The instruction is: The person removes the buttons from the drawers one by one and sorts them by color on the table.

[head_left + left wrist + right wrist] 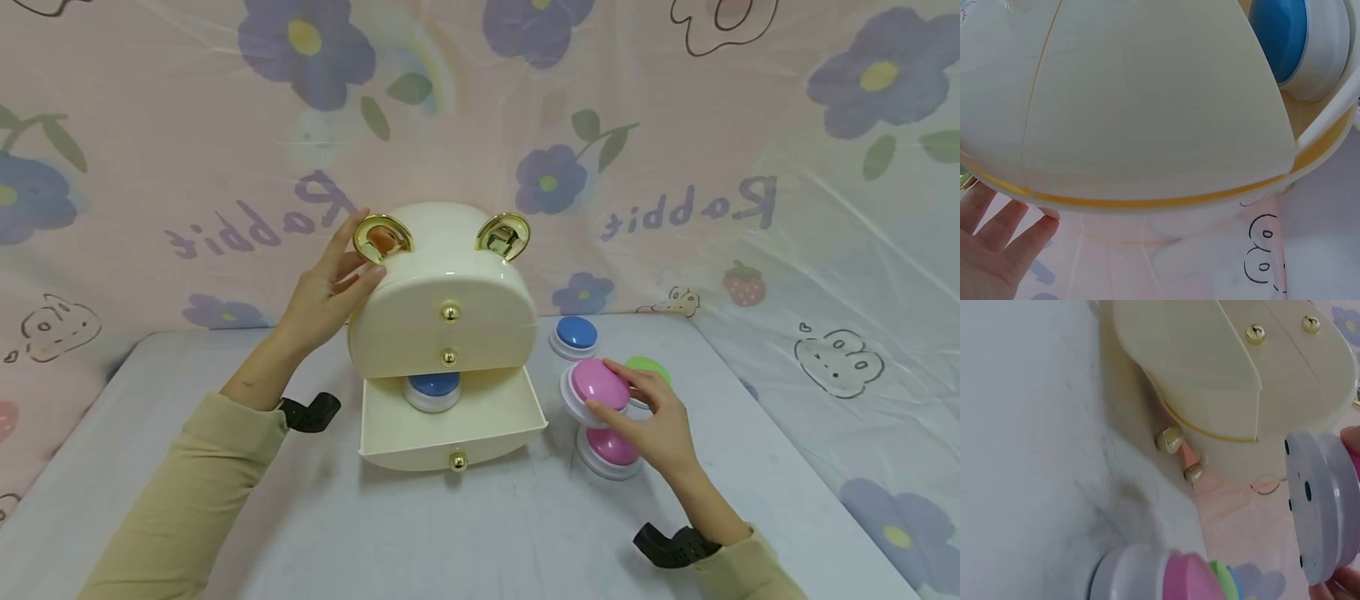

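My right hand (656, 421) grips a pink push button (600, 383) with a round white base, thumb on one side and fingers on the other. It is raised and tilted, its white underside (1310, 509) showing in the right wrist view. Below it, a second pink push button (613, 447) sits on the table. With fingers extended, my left hand (327, 292) touches the upper left side of a cream storage box (442, 287), beside a gold ear (382, 238). The box's bottom drawer (405, 425) is pulled out, holding a blue push button (433, 390).
Right of the box stand another blue push button (577, 336) and a green one (648, 368), the green partly hidden behind my right hand. A second gold ear (503, 237) tops the box. Patterned cloth (450, 125) hangs behind the white table (480, 542).
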Tool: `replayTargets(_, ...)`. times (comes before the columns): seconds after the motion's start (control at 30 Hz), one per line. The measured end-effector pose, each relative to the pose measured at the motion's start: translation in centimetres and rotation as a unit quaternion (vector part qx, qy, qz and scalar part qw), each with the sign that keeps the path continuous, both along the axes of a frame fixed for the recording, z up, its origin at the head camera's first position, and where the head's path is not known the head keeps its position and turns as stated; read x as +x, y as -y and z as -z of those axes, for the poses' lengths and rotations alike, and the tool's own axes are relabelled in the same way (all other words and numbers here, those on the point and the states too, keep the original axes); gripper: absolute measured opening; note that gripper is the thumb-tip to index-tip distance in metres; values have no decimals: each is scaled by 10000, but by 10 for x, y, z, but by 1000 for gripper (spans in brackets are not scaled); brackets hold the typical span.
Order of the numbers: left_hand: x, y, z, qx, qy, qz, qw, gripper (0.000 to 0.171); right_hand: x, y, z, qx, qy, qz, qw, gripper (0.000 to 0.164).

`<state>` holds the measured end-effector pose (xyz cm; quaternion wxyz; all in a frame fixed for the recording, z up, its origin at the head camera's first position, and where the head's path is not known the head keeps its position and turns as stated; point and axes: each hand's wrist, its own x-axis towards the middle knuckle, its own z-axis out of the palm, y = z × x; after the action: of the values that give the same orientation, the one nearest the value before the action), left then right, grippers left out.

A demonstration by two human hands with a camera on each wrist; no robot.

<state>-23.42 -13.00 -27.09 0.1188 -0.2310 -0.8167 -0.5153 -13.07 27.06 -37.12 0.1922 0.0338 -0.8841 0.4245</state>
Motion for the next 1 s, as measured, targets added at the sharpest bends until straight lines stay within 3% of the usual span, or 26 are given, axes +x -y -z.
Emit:
replayTargets(0.47, -1, 1, 1, 37, 60, 22, 10000, 71, 8, -29, 9, -1, 663, 826, 9944, 59)
replayTargets(0.53, -1, 0, 1, 32, 69, 24, 10000, 72, 2, -44, 27, 162, 637, 991, 9929, 60)
replayTargets(0.7, 0, 0, 1, 21, 125, 7, 9999, 71, 5, -53, 28, 196, 901, 1170, 9888, 64)
replayTargets(0.77, 0, 0, 0, 4, 146, -6, 9999, 71, 11, -48, 16, 63, 1059, 1227, 9868, 64)
replayTargets(0.83, 0, 0, 0, -7, 143, -13, 9999, 71, 10, -57, 23, 68, 1004, 1256, 9870, 65)
replayTargets(1.0, 0, 0, 0, -7, 91, -1, 10000, 71, -4, -96, 62, 480, 892, 1412, 9848, 68)
